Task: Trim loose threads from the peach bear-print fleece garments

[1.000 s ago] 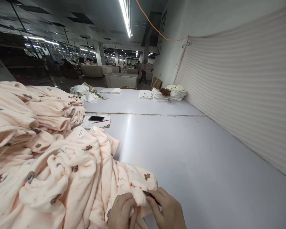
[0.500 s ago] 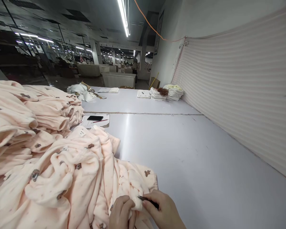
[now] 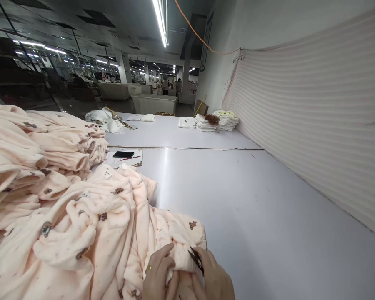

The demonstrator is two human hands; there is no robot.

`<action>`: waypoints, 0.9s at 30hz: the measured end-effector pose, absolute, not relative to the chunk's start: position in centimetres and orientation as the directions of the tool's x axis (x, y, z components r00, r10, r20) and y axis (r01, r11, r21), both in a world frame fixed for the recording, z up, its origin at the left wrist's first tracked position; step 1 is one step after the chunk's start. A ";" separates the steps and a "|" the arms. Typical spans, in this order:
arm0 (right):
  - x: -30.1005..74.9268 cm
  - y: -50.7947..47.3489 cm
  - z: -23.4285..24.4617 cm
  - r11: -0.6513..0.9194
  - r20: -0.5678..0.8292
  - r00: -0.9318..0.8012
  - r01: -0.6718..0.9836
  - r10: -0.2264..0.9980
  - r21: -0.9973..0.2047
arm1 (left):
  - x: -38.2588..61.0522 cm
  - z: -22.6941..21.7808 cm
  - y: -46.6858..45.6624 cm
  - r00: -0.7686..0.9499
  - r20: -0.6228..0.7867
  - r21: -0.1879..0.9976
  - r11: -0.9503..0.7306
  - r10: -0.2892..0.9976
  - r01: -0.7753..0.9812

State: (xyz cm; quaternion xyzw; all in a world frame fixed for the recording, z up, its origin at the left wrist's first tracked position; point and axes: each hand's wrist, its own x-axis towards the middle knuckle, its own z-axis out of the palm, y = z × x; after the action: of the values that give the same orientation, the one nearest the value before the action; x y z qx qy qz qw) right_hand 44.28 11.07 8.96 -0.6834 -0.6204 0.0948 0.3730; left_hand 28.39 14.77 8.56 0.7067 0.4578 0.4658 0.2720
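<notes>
My left hand [image 3: 158,273] is closed on the folded fabric of a pale peach fleece garment [image 3: 181,256] with brown bear prints, at the bottom middle of the view. Just to its right, my right hand [image 3: 215,275] grips a pair of black thread snips [image 3: 195,259]. The blades point up and left, slightly parted, over the garment's edge. Whether they touch the cloth I cannot tell. More of the same fleece [image 3: 112,225] lies bunched to the left of both hands, with a white size label [image 3: 106,173] showing on it.
A heap of peach garments [image 3: 62,141] fills the left side of the white table [image 3: 268,216]. Beyond the near fleece, a black phone [image 3: 123,154] rests on papers. White cloth stacks [image 3: 206,123] stand at the far end, and a striped fabric sheet [image 3: 306,116] hangs along the right.
My right hand has turned the snips, whose blades now show parted and sit slightly higher and further right. My left hand has moved up a little over the cloth.
</notes>
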 end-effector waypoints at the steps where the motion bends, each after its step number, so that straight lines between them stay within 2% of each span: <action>1: 44.4 11.3 8.6 0.037 0.373 0.245 0.792 0.895 -0.610 | 28.4 9.0 15.0 0.198 0.315 0.862 -0.367 0.928 0.349; 4: 44.9 12.7 8.8 -0.016 0.385 0.354 0.754 0.852 -0.657 | 28.5 10.6 15.8 0.312 -0.050 0.976 -0.020 0.949 0.217; 5: 45.1 13.1 9.3 -0.042 0.339 0.364 0.733 0.867 -0.679 | 28.5 11.0 16.0 0.330 -0.134 0.982 0.080 0.934 0.174; 7: 45.4 13.5 10.6 -0.086 0.205 0.326 0.694 0.923 -0.715 | 28.5 11.5 16.4 0.369 -0.217 0.976 0.194 0.904 0.099; 9: 45.5 13.3 11.9 -0.052 0.123 0.227 0.639 0.966 -0.768 | 28.3 11.6 16.8 0.381 -0.245 0.968 0.245 0.892 0.049; 11: 45.6 12.5 12.7 0.022 0.108 0.114 0.581 0.988 -0.814 | 28.1 11.3 17.1 0.373 -0.260 0.962 0.273 0.891 0.019; 13: 45.6 11.7 13.1 0.056 0.106 0.049 0.595 0.993 -0.802 | 28.0 11.0 17.2 0.376 -0.286 0.952 0.306 0.881 0.008; 16: 45.5 11.3 13.1 0.006 0.080 0.080 0.667 0.994 -0.745 | 28.0 10.6 17.2 0.403 -0.307 0.944 0.330 0.862 0.014; 19: 45.5 11.4 13.2 -0.041 0.054 0.131 0.628 0.990 -0.777 | 28.1 10.3 17.2 0.445 -0.287 0.942 0.334 0.848 -0.029; 22: 45.5 11.6 13.6 -0.036 0.032 0.104 0.592 0.994 -0.805 | 28.1 10.0 17.2 0.479 -0.282 0.928 0.363 0.832 -0.085; 27: 45.7 11.7 13.3 -0.055 0.037 0.140 0.597 0.990 -0.800 | 28.1 9.7 17.4 0.496 -0.301 0.921 0.383 0.814 -0.069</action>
State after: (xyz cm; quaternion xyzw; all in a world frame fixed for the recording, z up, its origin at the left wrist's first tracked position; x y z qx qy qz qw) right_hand 45.71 11.69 13.33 -0.6695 -0.5925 0.2812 0.3487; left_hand 28.13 17.38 9.65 0.4655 0.4000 0.3029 0.7291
